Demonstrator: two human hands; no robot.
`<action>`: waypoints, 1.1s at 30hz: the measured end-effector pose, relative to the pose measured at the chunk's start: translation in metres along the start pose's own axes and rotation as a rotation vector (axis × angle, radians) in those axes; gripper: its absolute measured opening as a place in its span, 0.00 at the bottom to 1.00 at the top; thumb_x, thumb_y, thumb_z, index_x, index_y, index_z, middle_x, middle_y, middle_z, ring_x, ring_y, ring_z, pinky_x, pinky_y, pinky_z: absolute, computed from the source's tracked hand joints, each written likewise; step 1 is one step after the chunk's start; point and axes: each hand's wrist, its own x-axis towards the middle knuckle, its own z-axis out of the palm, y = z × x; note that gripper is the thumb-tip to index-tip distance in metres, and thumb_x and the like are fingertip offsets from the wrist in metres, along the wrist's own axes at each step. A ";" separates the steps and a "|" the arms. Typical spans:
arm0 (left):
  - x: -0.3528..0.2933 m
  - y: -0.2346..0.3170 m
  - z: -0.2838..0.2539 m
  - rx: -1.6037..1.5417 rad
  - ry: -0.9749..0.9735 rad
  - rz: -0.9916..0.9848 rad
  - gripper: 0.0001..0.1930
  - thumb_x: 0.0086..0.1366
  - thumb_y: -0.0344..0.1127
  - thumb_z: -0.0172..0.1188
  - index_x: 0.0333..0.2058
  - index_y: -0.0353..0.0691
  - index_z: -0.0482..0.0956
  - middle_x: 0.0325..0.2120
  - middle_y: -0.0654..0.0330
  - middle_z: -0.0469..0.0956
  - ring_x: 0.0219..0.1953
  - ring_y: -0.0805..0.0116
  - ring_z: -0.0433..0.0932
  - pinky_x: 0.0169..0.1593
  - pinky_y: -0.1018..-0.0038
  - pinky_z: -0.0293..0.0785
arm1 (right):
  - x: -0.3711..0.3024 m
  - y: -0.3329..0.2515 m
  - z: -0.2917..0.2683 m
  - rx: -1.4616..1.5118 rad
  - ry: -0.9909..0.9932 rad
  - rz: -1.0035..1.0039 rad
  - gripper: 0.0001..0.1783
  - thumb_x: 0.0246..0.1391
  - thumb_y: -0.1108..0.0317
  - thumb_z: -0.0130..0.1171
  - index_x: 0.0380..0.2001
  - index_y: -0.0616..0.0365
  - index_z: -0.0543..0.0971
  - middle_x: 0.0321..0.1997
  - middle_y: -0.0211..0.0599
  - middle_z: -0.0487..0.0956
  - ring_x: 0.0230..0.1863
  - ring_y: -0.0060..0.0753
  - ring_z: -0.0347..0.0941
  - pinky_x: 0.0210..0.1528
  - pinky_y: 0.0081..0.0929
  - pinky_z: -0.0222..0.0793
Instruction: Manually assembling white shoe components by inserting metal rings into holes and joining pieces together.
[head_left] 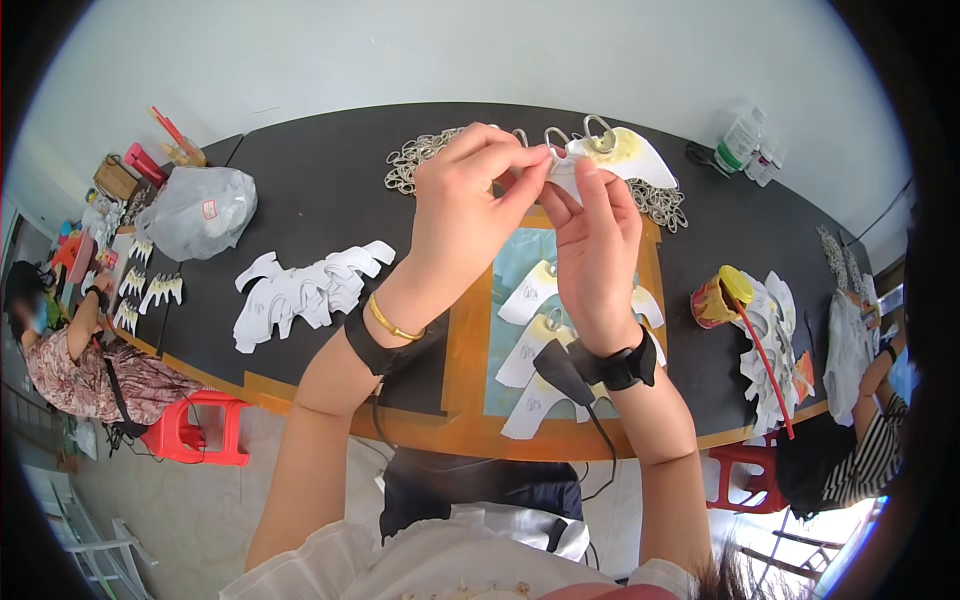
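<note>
A white cutout (648,160), yellowish around its rings (612,137), is up above the bench (300,190), pinched at its left end by the left grip (465,180) and farther right by the right grip (602,245). Just beyond both grips lie chain heaps (412,168); below the right grip, more cutouts (530,365) rest on a mat (512,258), with a stack (305,295) leftward and a can (709,305) rightward.
</note>
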 end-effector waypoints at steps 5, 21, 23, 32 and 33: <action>0.005 0.002 -0.008 -0.113 -0.135 -0.278 0.04 0.56 0.27 0.64 0.31 0.34 0.80 0.27 0.64 0.78 0.27 0.79 0.77 0.31 0.82 0.71 | -0.001 0.002 0.000 -0.046 -0.011 -0.019 0.10 0.62 0.67 0.52 0.36 0.65 0.74 0.43 0.41 0.78 0.44 0.27 0.75 0.53 0.29 0.73; 0.009 -0.008 -0.020 -0.389 -0.380 -0.532 0.08 0.61 0.35 0.62 0.31 0.35 0.77 0.30 0.63 0.78 0.34 0.79 0.76 0.35 0.81 0.69 | 0.003 -0.008 0.001 -0.245 0.001 0.001 0.11 0.62 0.64 0.53 0.34 0.64 0.75 0.37 0.33 0.78 0.38 0.18 0.73 0.44 0.23 0.75; 0.009 -0.003 -0.018 -0.288 -0.370 -0.455 0.08 0.61 0.35 0.62 0.31 0.36 0.77 0.35 0.61 0.77 0.38 0.76 0.75 0.39 0.79 0.69 | 0.005 -0.017 0.002 -0.261 0.020 0.045 0.12 0.62 0.63 0.53 0.33 0.62 0.75 0.36 0.31 0.78 0.36 0.16 0.72 0.43 0.22 0.71; 0.009 -0.005 -0.015 -0.253 -0.335 -0.199 0.07 0.62 0.35 0.61 0.32 0.37 0.76 0.44 0.57 0.75 0.43 0.71 0.73 0.40 0.78 0.70 | 0.008 -0.024 0.002 -0.275 -0.021 0.025 0.10 0.61 0.63 0.55 0.32 0.59 0.76 0.33 0.25 0.77 0.34 0.13 0.68 0.42 0.15 0.63; 0.009 -0.001 -0.015 -0.402 -0.346 -0.327 0.08 0.62 0.35 0.61 0.32 0.37 0.76 0.41 0.59 0.77 0.40 0.74 0.74 0.37 0.80 0.70 | 0.008 -0.026 0.000 -0.277 -0.018 0.024 0.10 0.61 0.63 0.55 0.32 0.59 0.76 0.33 0.25 0.77 0.34 0.13 0.68 0.42 0.15 0.63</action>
